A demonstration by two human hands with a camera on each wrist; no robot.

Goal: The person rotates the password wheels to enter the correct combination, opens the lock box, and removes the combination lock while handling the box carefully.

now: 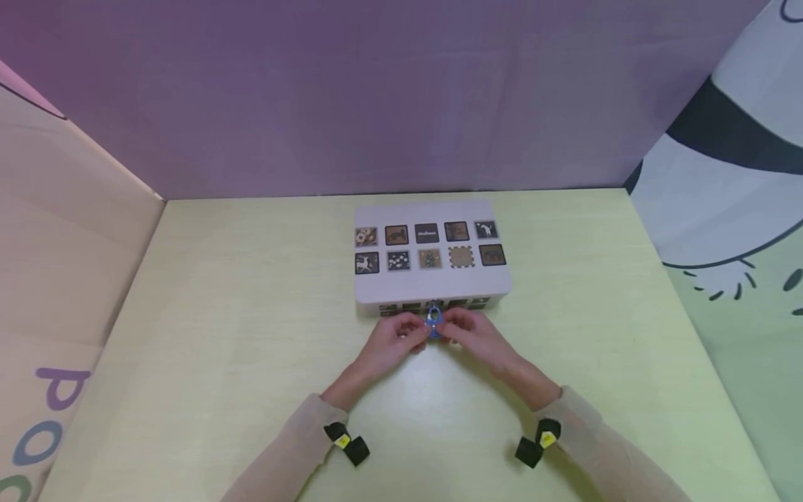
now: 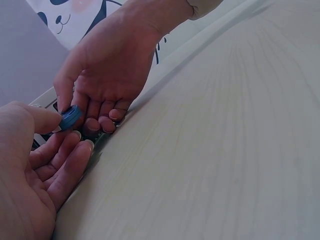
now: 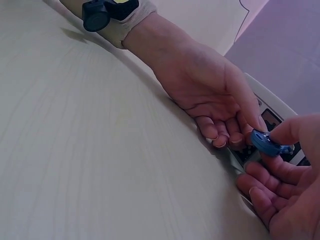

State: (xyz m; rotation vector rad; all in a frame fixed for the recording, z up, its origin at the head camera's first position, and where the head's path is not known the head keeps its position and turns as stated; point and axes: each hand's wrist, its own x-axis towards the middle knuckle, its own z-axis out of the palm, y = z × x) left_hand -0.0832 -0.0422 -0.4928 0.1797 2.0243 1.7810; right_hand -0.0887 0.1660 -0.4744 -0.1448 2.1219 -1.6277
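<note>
A small blue padlock (image 1: 433,324) with a loop on top is held between both hands, right in front of the pale box (image 1: 433,282). My left hand (image 1: 393,341) pinches its left side between thumb and fingers. From the other side, my right hand (image 1: 477,338) pinches it too. The left wrist view shows the rounded blue body of the padlock (image 2: 71,117) between the two thumbs. In the right wrist view the padlock (image 3: 265,143) hides part of the box front. Fingers cover much of its lower part.
The box carries rows of dark and brown square pictures on its lid and front. It stands towards the back of a light wooden table (image 1: 251,314). Behind rises a purple wall (image 1: 376,104), with printed panels on the left (image 1: 63,244) and right (image 1: 721,209).
</note>
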